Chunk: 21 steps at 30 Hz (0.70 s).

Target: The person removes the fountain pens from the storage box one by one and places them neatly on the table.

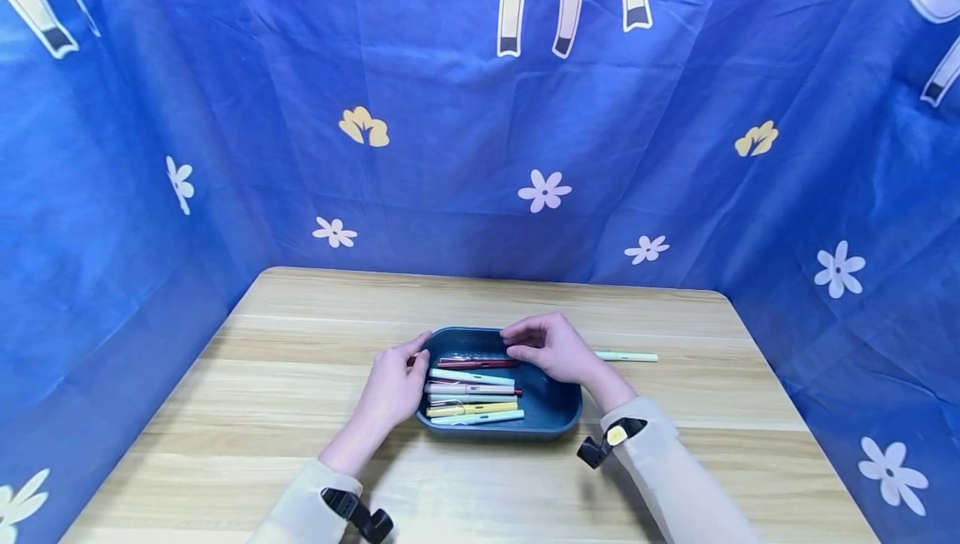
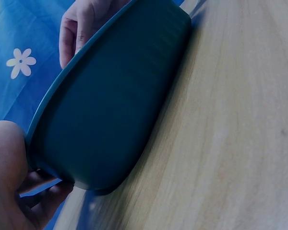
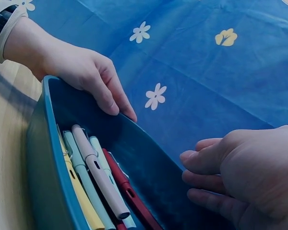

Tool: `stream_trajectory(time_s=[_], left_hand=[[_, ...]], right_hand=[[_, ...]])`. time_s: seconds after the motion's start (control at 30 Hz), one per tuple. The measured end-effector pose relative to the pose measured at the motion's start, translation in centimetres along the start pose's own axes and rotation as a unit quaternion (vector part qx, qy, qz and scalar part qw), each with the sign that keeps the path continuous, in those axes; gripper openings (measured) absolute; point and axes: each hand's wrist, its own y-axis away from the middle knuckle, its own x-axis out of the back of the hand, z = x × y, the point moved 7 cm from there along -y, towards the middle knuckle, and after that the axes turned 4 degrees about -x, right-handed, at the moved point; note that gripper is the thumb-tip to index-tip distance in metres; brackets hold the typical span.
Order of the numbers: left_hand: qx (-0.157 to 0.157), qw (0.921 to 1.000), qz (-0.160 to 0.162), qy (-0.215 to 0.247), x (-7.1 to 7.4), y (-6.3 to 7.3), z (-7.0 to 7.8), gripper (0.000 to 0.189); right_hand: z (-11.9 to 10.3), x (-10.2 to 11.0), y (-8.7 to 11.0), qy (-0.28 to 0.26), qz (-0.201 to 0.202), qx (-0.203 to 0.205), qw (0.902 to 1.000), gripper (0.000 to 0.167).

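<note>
A dark teal bin (image 1: 551, 411) sits on the table with several pens lying in its left part. Among them are a dark red pen (image 3: 127, 189), a yellow pen (image 3: 79, 189), a greyish-pink pen (image 3: 100, 175) and pale green ones. My left hand (image 1: 396, 381) grips the bin's left end, thumb over the rim and fingers outside, as the right wrist view shows. Over the bin's back right part hovers my right hand (image 1: 551, 346), fingers loosely bent, with nothing visible between thumb and fingers. Its fingertips are near the far rim; whether they touch it I cannot tell.
One pale mint pen (image 1: 628, 356) lies on the wooden table (image 1: 337, 311) to the right of the bin, beyond my right wrist. A blue patterned cloth (image 1: 450, 194) hangs behind and along both sides of the table.
</note>
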Motion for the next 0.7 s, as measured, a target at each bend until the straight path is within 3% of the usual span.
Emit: stream_trajectory(time_s=[0.7], left_hand=[[-0.002,1.0000,0.004,-0.003,-0.1,0.2,-0.1,0.042]], right_hand=[[1.3,-2.4,-0.8,0.052,-0.043,-0.034,0.9972,0.029]])
